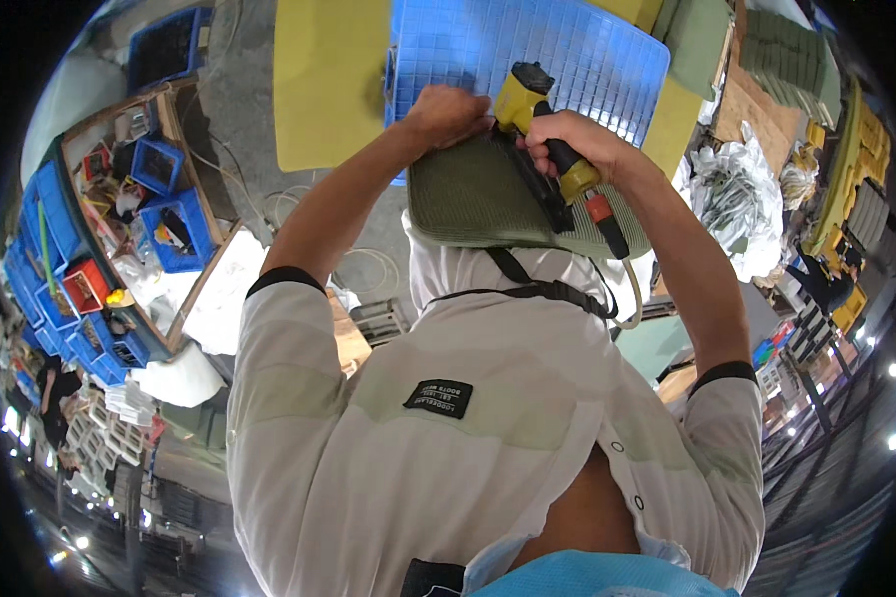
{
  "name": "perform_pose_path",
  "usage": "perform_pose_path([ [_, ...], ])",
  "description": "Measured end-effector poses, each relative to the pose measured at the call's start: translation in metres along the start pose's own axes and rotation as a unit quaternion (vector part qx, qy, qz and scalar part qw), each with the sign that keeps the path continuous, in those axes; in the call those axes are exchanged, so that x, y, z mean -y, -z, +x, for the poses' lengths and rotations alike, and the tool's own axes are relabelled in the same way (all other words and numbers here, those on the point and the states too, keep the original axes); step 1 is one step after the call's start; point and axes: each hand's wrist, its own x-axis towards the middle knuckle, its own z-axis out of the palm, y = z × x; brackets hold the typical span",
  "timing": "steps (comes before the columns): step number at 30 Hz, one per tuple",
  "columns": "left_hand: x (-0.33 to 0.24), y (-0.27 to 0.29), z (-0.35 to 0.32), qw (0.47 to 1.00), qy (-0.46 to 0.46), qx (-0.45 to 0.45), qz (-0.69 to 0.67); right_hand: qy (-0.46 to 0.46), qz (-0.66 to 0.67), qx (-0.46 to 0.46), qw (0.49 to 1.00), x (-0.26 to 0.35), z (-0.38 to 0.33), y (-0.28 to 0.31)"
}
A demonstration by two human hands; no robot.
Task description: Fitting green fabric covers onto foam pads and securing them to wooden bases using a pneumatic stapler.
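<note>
My right hand is closed around the grip of a yellow and black air stapler. Its nose meets the far part of a green ribbed panel, which lies across my lap. A hose with a red fitting runs from the tool's handle down past my right side. At the panel's far left edge, my left hand has its fingers curled over the edge, close beside the stapler's nose. The tips of those fingers are partly hidden.
A blue plastic crate stands just beyond the panel, over a yellow sheet. On the left is a wooden-edged bench with small blue bins. Stacked green panels and crumpled silvery plastic lie on the right.
</note>
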Motion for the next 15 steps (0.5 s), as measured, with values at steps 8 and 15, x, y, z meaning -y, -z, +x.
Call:
perform_pose_path([
  [8, 0.010, 0.000, -0.001, 0.985, -0.030, -0.159, 0.057, -0.013, -0.020, 0.031, 0.999, 0.018, 0.017, -0.020],
  [15, 0.027, -0.005, 0.005, 0.955, 0.023, -0.283, -0.088, -0.022, -0.030, 0.080, 0.996, 0.032, 0.031, -0.032],
])
